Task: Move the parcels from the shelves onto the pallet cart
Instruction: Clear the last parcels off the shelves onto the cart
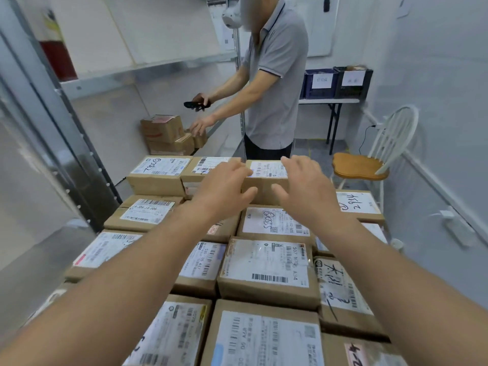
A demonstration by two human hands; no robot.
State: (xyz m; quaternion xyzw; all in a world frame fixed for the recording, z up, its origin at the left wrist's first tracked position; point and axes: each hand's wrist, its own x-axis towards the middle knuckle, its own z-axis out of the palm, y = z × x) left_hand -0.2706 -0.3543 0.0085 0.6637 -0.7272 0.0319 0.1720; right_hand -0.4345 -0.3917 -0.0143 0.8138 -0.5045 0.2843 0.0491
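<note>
left hand (224, 190): arm outstretched, fingers (234, 169) loosely spread | right hand (303, 192): same, perhaps hovering

Stacked parcels (266, 270) in front; shelves (148, 72) to the left, chair (369, 165) to the right, another person (274, 83) behind

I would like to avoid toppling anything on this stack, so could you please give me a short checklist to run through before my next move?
1. Small parcel sits level in the far row: ok.
2. Left hand and right hand are clear of it: cannot tell. Both flank it with relaxed fingers, but contact is unclear.
3. Neighbouring parcel lies flat beside it: ok.
4. Shelf boxes are left to fetch: ok, a few remain.
5. Way to the shelf is free: not ok. The other person stands there, reaching for those boxes.
</note>
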